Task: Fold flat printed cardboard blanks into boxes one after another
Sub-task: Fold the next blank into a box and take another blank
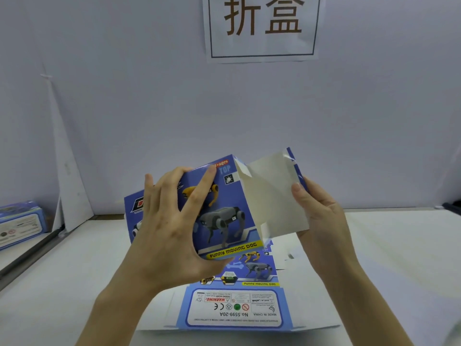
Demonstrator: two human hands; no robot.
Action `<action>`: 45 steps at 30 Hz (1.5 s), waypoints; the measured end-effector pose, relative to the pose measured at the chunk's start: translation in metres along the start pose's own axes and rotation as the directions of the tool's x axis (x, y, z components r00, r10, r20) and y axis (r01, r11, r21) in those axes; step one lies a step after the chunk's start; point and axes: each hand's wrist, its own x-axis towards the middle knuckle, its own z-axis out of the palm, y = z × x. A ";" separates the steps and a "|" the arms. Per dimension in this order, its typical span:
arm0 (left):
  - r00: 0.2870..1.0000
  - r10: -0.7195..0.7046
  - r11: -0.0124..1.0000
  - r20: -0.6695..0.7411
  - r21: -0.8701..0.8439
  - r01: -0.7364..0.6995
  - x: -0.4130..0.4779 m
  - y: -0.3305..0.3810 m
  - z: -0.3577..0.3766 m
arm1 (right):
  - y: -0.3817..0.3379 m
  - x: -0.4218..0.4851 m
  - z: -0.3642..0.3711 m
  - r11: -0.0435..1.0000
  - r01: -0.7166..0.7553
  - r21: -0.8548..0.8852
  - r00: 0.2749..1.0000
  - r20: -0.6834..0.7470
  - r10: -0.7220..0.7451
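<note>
Above the flat blank [237, 305], her left hand [172, 221] grips the half-formed box [224, 208], fingers spread, while her right hand [321, 216] pinches its open flap [272, 196]

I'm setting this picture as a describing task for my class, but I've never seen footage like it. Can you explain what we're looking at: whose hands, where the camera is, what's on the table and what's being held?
There is no machine here. These are a person's two bare hands, filmed by one wide-angle camera worn on the head, looking forward and down. The left hand grips a half-folded box printed with robot dogs and the words "FUNNY MOVING DOG". The right hand pinches the box's open white flap, with the thumb in front. Below them, on the white table, lies a flat printed blank of the same design. At the far left edge is another blue printed box. A paper sign hangs on the wall behind.
</note>
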 end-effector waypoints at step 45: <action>0.989 -0.135 0.991 -0.055 -0.019 0.134 0.000 0.016 -0.001 | 0.010 -0.024 0.019 0.582 0.555 -0.594 0.790 0.595 -0.147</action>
